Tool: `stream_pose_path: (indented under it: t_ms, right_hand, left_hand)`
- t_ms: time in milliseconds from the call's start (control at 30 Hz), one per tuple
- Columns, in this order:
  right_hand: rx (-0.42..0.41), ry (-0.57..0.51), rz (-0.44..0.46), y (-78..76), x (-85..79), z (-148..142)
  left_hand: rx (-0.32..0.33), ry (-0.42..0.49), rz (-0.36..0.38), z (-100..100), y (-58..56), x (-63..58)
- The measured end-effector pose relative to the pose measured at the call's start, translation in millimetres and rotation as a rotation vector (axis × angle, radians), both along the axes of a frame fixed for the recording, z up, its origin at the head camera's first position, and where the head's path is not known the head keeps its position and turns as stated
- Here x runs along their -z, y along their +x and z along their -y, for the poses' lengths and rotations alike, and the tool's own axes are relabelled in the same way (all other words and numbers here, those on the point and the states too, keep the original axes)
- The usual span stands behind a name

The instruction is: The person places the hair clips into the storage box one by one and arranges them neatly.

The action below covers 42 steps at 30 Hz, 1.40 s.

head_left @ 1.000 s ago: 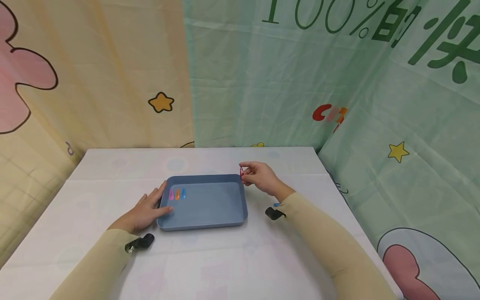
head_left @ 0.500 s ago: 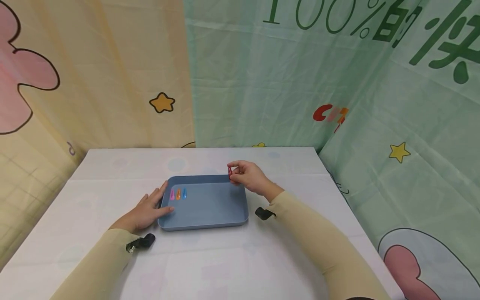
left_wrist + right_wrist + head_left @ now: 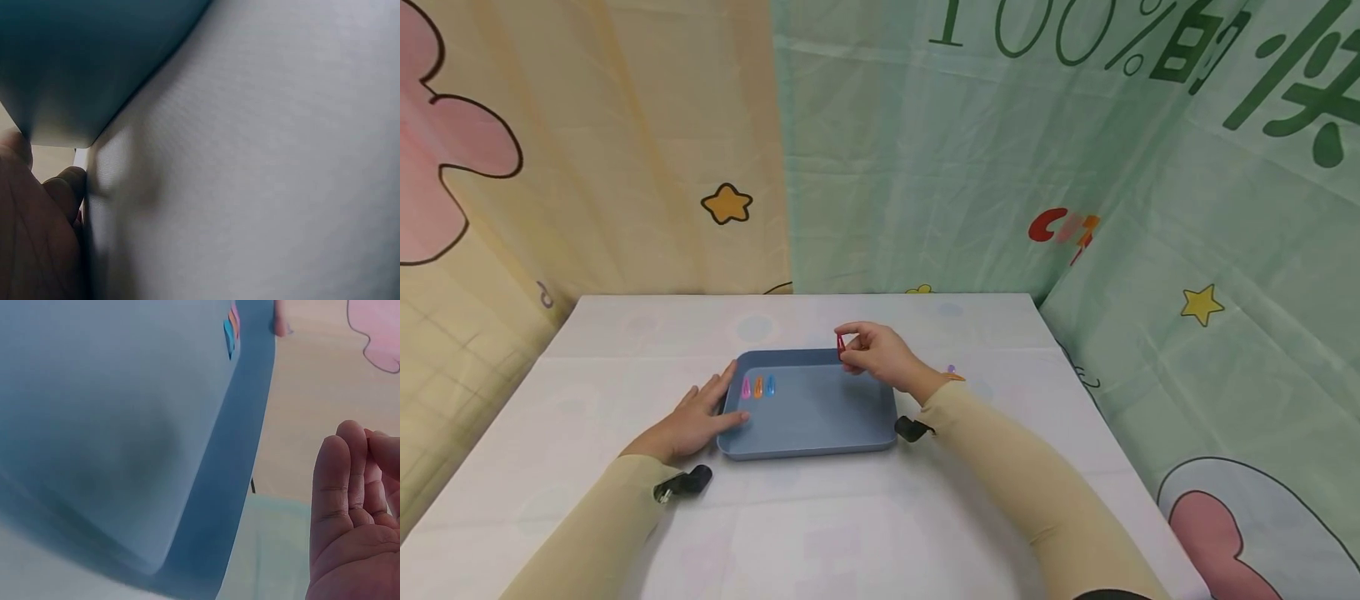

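Note:
A blue-grey tray (image 3: 820, 421) lies on the table with a pink hair clip (image 3: 746, 388), an orange hair clip (image 3: 758, 387) and a blue hair clip (image 3: 771, 385) side by side at its upper left. My left hand (image 3: 694, 423) rests against the tray's left side, fingers spread, thumb over the rim. Above the far rim, my right hand (image 3: 876, 354) pinches a red hair clip (image 3: 840, 347) upright between thumb and finger. In the right wrist view, the right hand (image 3: 356, 512) is beside the tray wall, its clip mostly hidden by the fingers.
Small orange and purple pieces (image 3: 953, 375) show on the table just behind the right wrist, partly covered by the sleeve. The white-covered table (image 3: 805, 517) extends around the tray. Printed curtains (image 3: 880, 167) hang behind and to the right.
My right hand has moved left with the red hair clip, from the tray's far right corner along the far rim. The left hand stays at the tray's left side.

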State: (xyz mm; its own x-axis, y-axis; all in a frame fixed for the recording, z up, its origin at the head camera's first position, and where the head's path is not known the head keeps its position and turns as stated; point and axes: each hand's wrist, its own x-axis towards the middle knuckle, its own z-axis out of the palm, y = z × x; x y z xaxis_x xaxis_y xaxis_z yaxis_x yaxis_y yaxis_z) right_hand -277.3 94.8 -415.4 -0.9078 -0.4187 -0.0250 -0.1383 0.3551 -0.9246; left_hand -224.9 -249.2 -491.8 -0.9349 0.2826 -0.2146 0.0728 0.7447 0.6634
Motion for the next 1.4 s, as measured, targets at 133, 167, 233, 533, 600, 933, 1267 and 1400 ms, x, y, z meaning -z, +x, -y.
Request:
stream_pose_path:
  t_ms: [133,167,233,533,600,933,1267,1400]
  right_hand:
    - [-0.014,0.009,0.009,-1.2,2.3,7.9]
    - [-0.015,0.015,0.012,-1.3,2.6,10.2]
    - [-0.018,0.026,0.016,-2.0,3.7,15.1]
    - [0.016,0.041,0.092,-4.9,8.0,37.1]
    - [0.026,0.034,0.117,-5.8,9.4,42.1]
    - [0.066,0.051,0.212,-10.6,21.6,66.8]
    - [0.135,0.057,0.34,-10.9,25.2,87.3]
    - [0.14,0.051,0.374,-12.0,28.2,90.9]
  left_hand:
    - [0.002,-0.004,-0.003,0.3,-1.2,0.7]
    - [0.003,-0.004,-0.003,0.5,-1.4,0.8]
    - [0.012,-0.001,-0.014,1.1,-1.1,0.3]
    - [0.036,0.033,-0.056,4.0,1.2,-0.5]
    - [0.032,0.024,-0.055,4.0,1.2,-0.3]
    - [0.024,-0.008,-0.027,2.4,-0.6,-3.0]
    - [0.021,-0.016,-0.023,3.0,-1.8,0.2]
    - [0.025,-0.017,-0.031,3.4,-3.5,1.9]
